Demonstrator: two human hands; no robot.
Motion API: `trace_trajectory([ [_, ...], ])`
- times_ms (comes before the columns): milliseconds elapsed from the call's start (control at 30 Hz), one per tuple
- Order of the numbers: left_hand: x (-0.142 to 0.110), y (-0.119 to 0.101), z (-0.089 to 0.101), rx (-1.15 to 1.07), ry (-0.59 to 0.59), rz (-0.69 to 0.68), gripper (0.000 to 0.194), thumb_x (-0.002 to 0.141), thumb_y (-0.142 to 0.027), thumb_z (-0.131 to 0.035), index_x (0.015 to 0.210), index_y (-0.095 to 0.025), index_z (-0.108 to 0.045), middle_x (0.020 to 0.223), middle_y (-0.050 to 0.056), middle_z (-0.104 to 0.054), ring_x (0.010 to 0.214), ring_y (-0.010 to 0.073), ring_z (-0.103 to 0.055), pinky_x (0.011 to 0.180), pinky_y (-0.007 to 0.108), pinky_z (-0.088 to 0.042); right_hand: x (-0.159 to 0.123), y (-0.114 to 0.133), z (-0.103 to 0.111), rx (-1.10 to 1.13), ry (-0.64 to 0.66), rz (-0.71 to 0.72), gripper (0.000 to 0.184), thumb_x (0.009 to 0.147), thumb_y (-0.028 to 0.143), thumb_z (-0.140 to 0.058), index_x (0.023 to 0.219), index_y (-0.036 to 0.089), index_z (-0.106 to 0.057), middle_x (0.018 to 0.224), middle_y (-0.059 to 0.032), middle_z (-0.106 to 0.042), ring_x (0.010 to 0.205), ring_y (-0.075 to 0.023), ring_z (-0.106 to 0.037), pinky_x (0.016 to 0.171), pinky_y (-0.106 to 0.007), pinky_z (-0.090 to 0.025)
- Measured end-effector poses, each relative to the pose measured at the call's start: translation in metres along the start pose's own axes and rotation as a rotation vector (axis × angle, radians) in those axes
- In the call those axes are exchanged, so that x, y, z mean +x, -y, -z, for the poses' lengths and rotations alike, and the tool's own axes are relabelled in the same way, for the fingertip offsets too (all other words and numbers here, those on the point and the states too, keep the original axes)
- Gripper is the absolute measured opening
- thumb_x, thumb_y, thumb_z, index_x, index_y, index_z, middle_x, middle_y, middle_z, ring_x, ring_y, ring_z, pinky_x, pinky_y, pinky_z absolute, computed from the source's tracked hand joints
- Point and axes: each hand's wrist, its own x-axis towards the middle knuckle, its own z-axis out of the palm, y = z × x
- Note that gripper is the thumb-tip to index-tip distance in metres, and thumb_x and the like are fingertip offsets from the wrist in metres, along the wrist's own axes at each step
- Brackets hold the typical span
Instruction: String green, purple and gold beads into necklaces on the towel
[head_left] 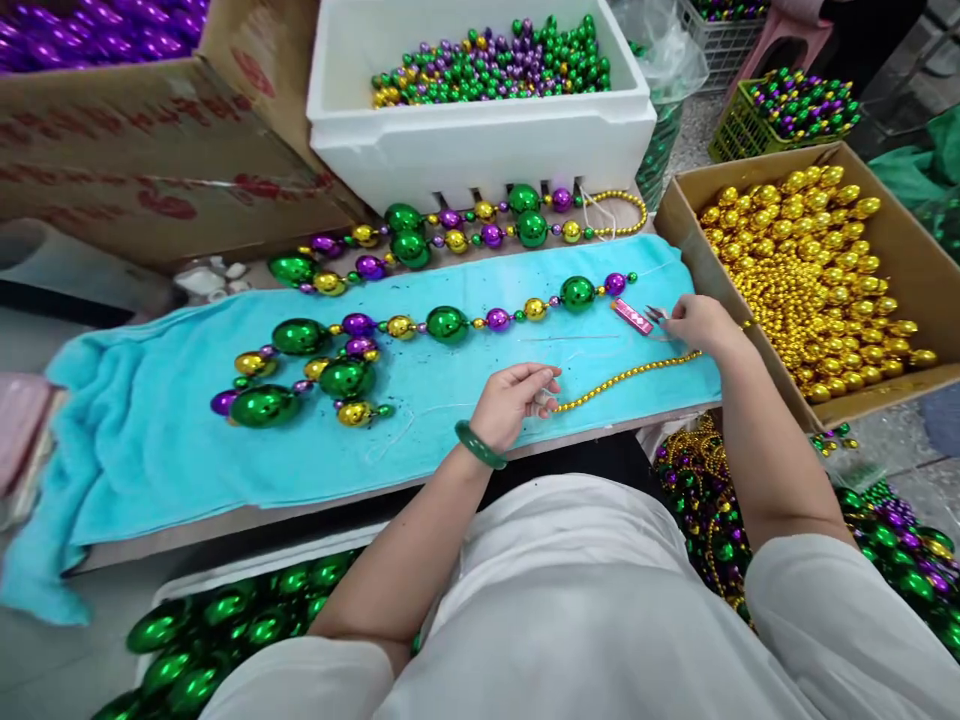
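Note:
My left hand, with a green bangle at the wrist, pinches the end of a gold bead chain. The chain runs right, passing under my right wrist toward the cardboard box. My right hand has its fingers closed on small thread snips, whose blades point left. Beside them lies a pink-and-white packet. A string of large green, purple and gold beads lies folded on the turquoise towel, with loose thread at its ends. A thin needle-like rod rests near the middle.
Another bead necklace lies behind the towel. A white foam box of small beads stands at the back. A cardboard box of gold beads is at right; another holds purple beads. Green beads sit below the table.

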Motion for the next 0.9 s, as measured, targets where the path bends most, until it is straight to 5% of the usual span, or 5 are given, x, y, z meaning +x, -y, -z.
trace_trajectory([
  [233, 0.005, -0.005, -0.003, 0.010, 0.010, -0.012, 0.034, 0.063, -0.037, -0.079, 0.081, -0.010, -0.068, 0.071, 0.004, -0.065, 0.057, 0.0119, -0.062, 0.051, 0.023, -0.050, -0.024, -0.009, 0.007, 0.367, -0.364, 0.048, 0.027, 0.074, 0.022, -0.056, 0.101, 0.018, -0.055, 0.077, -0.0033, -0.059, 0.066, -0.0155, -0.050, 0.061, -0.028, -0.039],
  [300, 0.005, -0.006, -0.006, 0.046, -0.004, -0.040, 0.031, 0.064, -0.036, -0.077, 0.079, -0.010, -0.069, 0.069, 0.004, -0.065, 0.056, 0.0113, -0.061, 0.054, 0.024, -0.050, -0.044, 0.008, 0.003, 0.604, -0.257, 0.151, 0.033, 0.075, 0.027, -0.058, 0.107, 0.018, -0.054, 0.076, -0.0020, -0.059, 0.065, -0.0145, -0.051, 0.061, -0.027, -0.039],
  [400, 0.003, -0.010, -0.010, 0.132, -0.019, -0.083, 0.026, 0.066, -0.033, -0.074, 0.078, -0.011, -0.071, 0.066, 0.003, -0.065, 0.055, 0.0102, -0.059, 0.055, 0.024, -0.048, -0.076, 0.042, -0.011, 0.884, 0.195, 0.333, 0.033, 0.078, 0.045, -0.058, 0.095, 0.017, -0.062, 0.071, -0.0018, -0.059, 0.066, -0.0147, -0.052, 0.061, -0.028, -0.042],
  [467, 0.001, -0.014, -0.013, 0.205, -0.007, -0.096, 0.023, 0.067, -0.031, -0.072, 0.079, -0.011, -0.072, 0.064, 0.002, -0.065, 0.053, 0.0095, -0.057, 0.054, 0.023, -0.047, -0.092, 0.061, -0.023, 0.989, 0.349, 0.373, 0.035, 0.077, 0.052, -0.059, 0.082, 0.017, -0.064, 0.071, -0.0020, -0.058, 0.069, -0.0150, -0.053, 0.065, -0.029, -0.044],
  [900, 0.001, -0.017, -0.014, 0.377, 0.270, 0.038, 0.018, 0.067, -0.031, -0.071, 0.067, -0.013, -0.070, 0.059, 0.002, -0.063, 0.049, 0.0092, -0.054, 0.048, 0.021, -0.044, -0.096, 0.068, -0.047, 1.089, 0.505, 0.371, 0.034, 0.066, 0.046, -0.073, 0.076, 0.014, -0.073, 0.066, -0.0022, -0.062, 0.060, -0.0118, -0.050, 0.057, -0.025, -0.042],
])
